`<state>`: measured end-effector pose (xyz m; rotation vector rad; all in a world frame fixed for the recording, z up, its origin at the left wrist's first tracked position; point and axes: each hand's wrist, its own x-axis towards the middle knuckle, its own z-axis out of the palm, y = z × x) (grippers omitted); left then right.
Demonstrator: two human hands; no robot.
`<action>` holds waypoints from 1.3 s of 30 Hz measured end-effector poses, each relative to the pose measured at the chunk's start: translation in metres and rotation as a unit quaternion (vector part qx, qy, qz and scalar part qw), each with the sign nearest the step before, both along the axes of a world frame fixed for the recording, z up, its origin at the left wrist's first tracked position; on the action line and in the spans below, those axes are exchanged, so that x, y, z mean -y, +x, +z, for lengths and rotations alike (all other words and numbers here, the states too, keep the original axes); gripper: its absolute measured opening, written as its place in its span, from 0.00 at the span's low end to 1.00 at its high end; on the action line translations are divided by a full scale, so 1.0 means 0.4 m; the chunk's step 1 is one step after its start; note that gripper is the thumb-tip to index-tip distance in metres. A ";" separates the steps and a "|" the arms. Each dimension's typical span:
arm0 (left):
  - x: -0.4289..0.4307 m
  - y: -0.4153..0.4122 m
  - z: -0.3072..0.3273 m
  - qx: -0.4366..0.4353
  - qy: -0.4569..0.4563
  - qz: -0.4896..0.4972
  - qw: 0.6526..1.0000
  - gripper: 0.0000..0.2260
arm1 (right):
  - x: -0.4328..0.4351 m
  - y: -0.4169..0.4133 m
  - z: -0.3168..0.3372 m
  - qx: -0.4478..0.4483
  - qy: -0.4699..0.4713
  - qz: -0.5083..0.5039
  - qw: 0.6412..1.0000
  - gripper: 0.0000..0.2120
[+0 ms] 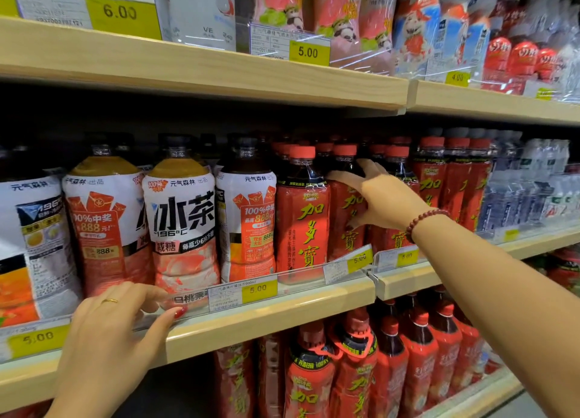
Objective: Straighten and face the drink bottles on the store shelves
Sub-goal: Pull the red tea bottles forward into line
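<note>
Middle shelf point(282, 311): big tea bottles point(185, 223) on the left, red bottles point(445, 185) centre-right. The target looks like the second red bottle point(345, 229), just right of the front bottle point(301, 223), which already faces out. Right hand point(386, 198) is spread wide on its shoulder, fingers straight, not closed round it. Left hand point(106, 333) rests relaxed on the shelf lip, holding nothing. Suggest: grip the shoulder, twist until the label matches its neighbour, pull flush to the lip. Mind the tilted price tag point(348, 262).
</note>
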<state>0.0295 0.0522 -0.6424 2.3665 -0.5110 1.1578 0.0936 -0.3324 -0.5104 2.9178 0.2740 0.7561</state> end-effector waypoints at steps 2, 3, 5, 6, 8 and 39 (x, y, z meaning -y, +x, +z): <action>0.000 0.000 -0.001 0.000 0.001 -0.001 1.000 0.13 | 0.015 -0.004 0.005 -0.012 0.016 0.026 0.999 0.49; -0.001 0.001 -0.001 0.001 0.001 -0.001 1.000 0.13 | 0.020 -0.006 0.006 -0.013 0.024 0.038 0.999 0.48; -0.001 0.003 -0.002 0.003 0.000 -0.001 1.000 0.13 | 0.025 -0.011 0.002 -0.009 0.032 0.049 0.998 0.47; 0.000 0.003 -0.003 0.003 0.000 -0.001 1.000 0.13 | 0.025 -0.013 0.000 -0.006 0.032 0.049 0.998 0.46; 0.001 0.003 -0.003 0.001 0.000 0.002 1.000 0.14 | 0.021 -0.018 -0.001 0.003 0.034 0.050 0.998 0.46; 0.018 -0.019 0.007 -0.027 -0.003 0.043 0.999 0.10 | -0.196 -0.083 -0.180 0.129 0.355 0.112 0.919 0.35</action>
